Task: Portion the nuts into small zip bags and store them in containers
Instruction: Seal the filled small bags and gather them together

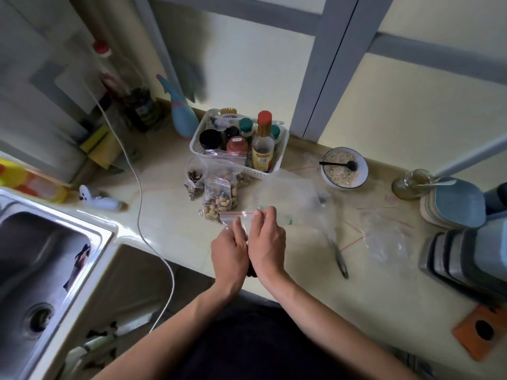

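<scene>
Both hands hold one small clear zip bag (236, 216) with a red seal line above the counter's front edge. My left hand (229, 253) grips its lower body; my right hand (266, 239) pinches the seal strip at the top. The bag's contents are mostly hidden between my hands. Behind it lie filled zip bags: one of mixed nuts (218, 200), one of dark seeds (194, 179), another of pale nuts (230, 171). A large clear bag (290, 198) lies to the right.
A white basket (277, 163) of spice bottles stands behind the bags. A bowl of oats (344, 170) with a black spoon sits right. Empty zip bags (384, 231), a metal utensil (338, 257) and stacked containers (463, 242) are at right; the sink (41, 259) is left.
</scene>
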`<state>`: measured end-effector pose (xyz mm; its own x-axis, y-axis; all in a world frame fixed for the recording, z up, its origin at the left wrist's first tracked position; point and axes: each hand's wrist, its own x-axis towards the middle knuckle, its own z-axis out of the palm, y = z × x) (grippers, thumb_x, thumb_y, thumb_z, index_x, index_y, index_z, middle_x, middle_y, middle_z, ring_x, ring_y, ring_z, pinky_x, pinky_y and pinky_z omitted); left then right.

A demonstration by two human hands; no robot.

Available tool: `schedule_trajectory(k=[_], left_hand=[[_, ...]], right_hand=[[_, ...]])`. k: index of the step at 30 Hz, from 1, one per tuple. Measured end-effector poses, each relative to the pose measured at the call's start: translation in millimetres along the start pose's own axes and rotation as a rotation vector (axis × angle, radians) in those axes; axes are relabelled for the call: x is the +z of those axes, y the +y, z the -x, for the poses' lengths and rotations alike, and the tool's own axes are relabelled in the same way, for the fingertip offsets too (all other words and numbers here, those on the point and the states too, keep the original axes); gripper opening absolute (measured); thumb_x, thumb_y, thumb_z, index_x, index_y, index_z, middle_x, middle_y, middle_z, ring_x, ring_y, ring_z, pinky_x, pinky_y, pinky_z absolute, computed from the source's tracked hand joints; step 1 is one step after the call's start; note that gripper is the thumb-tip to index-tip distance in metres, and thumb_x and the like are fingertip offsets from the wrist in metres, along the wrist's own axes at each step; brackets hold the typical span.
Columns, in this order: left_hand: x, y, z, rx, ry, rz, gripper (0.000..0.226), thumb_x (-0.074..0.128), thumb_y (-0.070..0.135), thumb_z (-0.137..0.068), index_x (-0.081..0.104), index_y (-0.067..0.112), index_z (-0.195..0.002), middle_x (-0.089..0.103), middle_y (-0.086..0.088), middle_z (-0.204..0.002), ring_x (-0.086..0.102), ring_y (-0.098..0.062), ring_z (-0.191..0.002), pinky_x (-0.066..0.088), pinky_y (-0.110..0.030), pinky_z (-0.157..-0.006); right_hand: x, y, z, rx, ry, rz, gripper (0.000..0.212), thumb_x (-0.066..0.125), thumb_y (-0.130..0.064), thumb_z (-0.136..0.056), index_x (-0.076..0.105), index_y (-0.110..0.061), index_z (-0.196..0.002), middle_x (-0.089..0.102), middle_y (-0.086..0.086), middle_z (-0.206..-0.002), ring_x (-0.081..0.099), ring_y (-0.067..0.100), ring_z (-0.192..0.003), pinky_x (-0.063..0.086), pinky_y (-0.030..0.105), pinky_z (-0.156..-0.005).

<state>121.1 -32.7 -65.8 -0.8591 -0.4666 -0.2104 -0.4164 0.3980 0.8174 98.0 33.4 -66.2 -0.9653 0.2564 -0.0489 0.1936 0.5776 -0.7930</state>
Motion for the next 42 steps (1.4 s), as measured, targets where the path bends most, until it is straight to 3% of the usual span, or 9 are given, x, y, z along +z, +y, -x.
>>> schedule_trajectory(k=[15, 20, 25, 27, 29, 31, 34, 39, 42], left_hand=[[0, 2, -20, 0.004, 0.152, -0.052, 0.053, 0.033, 0.04, -0.106, 0.043, 0.015, -0.061, 0.054, -0.005, -0.055, 0.051, -0.022, -0.051, 0.039, -0.039, -0.051], [-15, -10, -29, 0.134, 0.033, -0.056, 0.053, 0.038, 0.035, -0.106, 0.046, 0.014, -0.058, 0.05, -0.001, -0.049, 0.048, -0.019, -0.047, 0.037, -0.038, -0.052], [-25, -35, -27, 0.16, -0.312, 0.053, 0.051, 0.047, 0.035, -0.104, 0.039, 0.019, -0.057, 0.037, 0.008, -0.047, 0.033, -0.008, -0.047, 0.03, -0.031, -0.051], [-27, -47, -27, 0.073, -0.355, 0.052, 0.046, 0.053, 0.042, -0.1, 0.05, 0.014, -0.065, 0.051, 0.003, -0.049, 0.048, -0.011, -0.045, 0.042, -0.03, -0.054], [-29, -57, -27, -0.057, -0.372, 0.094, 0.037, 0.064, 0.051, -0.092, 0.056, 0.015, -0.086, 0.067, -0.001, -0.075, 0.066, -0.018, -0.056, 0.057, -0.038, -0.062], [-27, -66, -28, -0.117, -0.272, 0.028, 0.054, 0.073, 0.059, -0.079, 0.051, 0.016, -0.102, 0.059, -0.001, -0.1, 0.068, -0.023, -0.074, 0.056, -0.042, -0.074], [-25, -71, -34, -0.125, -0.068, -0.254, 0.051, 0.075, 0.052, -0.079, 0.049, 0.011, -0.092, 0.056, -0.003, -0.089, 0.054, -0.022, -0.08, 0.043, -0.035, -0.069], [-20, -42, -23, -0.264, -0.457, 0.127, 0.053, 0.045, 0.05, -0.101, 0.057, 0.006, -0.075, 0.064, -0.001, -0.068, 0.065, -0.013, -0.063, 0.045, -0.028, -0.06], [-13, -39, -16, -0.217, -0.492, 0.142, 0.053, 0.045, 0.05, -0.101, 0.06, 0.003, -0.084, 0.066, 0.001, -0.07, 0.065, -0.013, -0.063, 0.043, -0.021, -0.056]], right_hand=[[6, -16, -23, -0.07, -0.126, -0.09, 0.017, 0.049, -0.024, -0.105, 0.053, -0.009, -0.096, 0.072, 0.011, -0.083, 0.059, 0.028, -0.077, 0.026, 0.032, -0.058], [-8, -7, -46, 0.079, -0.469, -0.215, 0.017, 0.054, -0.03, -0.093, 0.059, -0.02, -0.08, 0.069, 0.0, -0.071, 0.067, 0.012, -0.067, 0.054, 0.033, -0.064], [-30, 11, -64, 0.238, -0.857, -0.27, 0.022, 0.07, -0.027, -0.089, 0.073, -0.006, -0.09, 0.072, 0.01, -0.081, 0.068, 0.015, -0.073, 0.052, 0.028, -0.065], [-33, 19, -64, 0.307, -0.873, -0.233, 0.017, 0.073, -0.024, -0.086, 0.075, -0.007, -0.088, 0.074, 0.013, -0.083, 0.072, 0.02, -0.076, 0.053, 0.027, -0.064], [-30, 23, -58, 0.435, -0.894, -0.263, 0.007, 0.072, -0.009, -0.087, 0.074, -0.003, -0.089, 0.071, 0.014, -0.08, 0.072, 0.029, -0.075, 0.054, 0.024, -0.059], [-24, 27, -50, 0.483, -0.856, -0.251, 0.003, 0.071, -0.002, -0.086, 0.073, -0.003, -0.084, 0.069, 0.018, -0.079, 0.068, 0.031, -0.074, 0.055, 0.032, -0.067], [-17, 29, -38, 0.536, -0.728, -0.258, 0.01, 0.068, 0.003, -0.088, 0.068, -0.004, -0.08, 0.069, 0.016, -0.077, 0.067, 0.024, -0.063, 0.055, 0.032, -0.063], [-12, 21, -33, 0.466, -0.643, -0.223, 0.021, 0.065, 0.007, -0.084, 0.068, -0.01, -0.07, 0.068, 0.004, -0.063, 0.059, 0.012, -0.053, 0.047, 0.019, -0.05], [-9, 20, -29, 0.386, -0.67, -0.156, 0.022, 0.058, 0.007, -0.081, 0.065, -0.011, -0.07, 0.067, 0.004, -0.058, 0.06, 0.018, -0.056, 0.047, 0.025, -0.055]])
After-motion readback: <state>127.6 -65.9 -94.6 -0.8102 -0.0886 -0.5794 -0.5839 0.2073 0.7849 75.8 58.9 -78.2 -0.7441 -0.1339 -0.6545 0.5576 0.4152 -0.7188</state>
